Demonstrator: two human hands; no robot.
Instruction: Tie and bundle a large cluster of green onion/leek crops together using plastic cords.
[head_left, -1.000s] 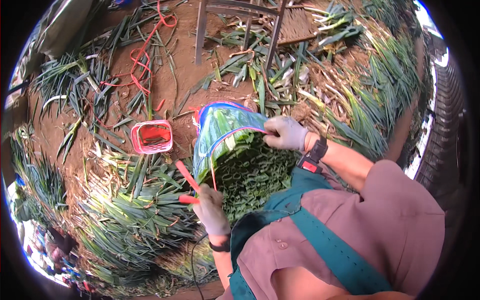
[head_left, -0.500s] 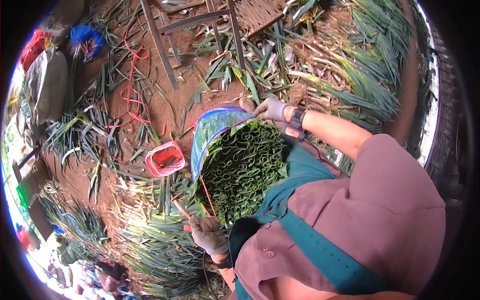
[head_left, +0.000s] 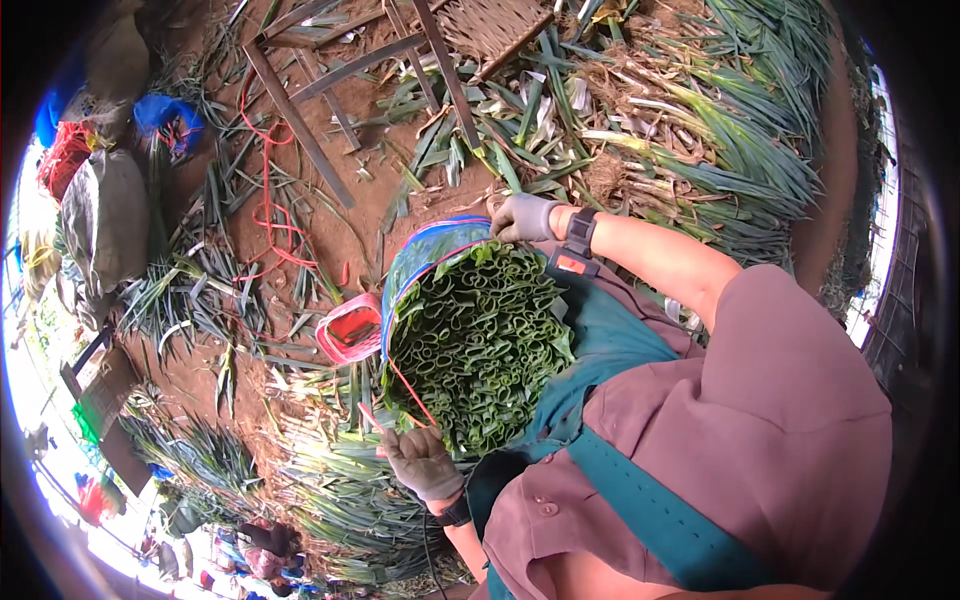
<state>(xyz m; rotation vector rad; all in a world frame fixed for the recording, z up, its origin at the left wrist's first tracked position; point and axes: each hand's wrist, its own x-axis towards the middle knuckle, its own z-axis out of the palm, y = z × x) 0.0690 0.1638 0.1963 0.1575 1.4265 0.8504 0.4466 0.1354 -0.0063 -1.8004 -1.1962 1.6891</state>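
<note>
A fat bundle of leeks (head_left: 475, 345) rests against my teal apron, its cut green leaf ends facing up. A clear plastic wrap with a blue-and-pink edge (head_left: 437, 240) goes round its far side. My left hand (head_left: 425, 465), in a grey work glove, is closed at the bundle's near left. It grips a red plastic twine (head_left: 411, 393) that runs tight up to the wrap's edge, and a short red end sticks out of the fist. My right hand (head_left: 524, 218), also gloved, has its fingers closed on the wrap's rim at the far right. Its fingertips are partly hidden.
A pink basket (head_left: 352, 330) stands just left of the bundle. Piles of leeks (head_left: 690, 150) lie at the far right and more leeks (head_left: 350, 490) at the near left. A wooden chair frame (head_left: 350, 80) lies beyond, beside loose red twine (head_left: 270, 215). Sacks (head_left: 105, 220) stand at left.
The view has shifted, so the ground appears further right. My right hand has moved slightly left along the wrap's rim. My left hand still holds the twine. The bundle now overlaps the basket's edge.
</note>
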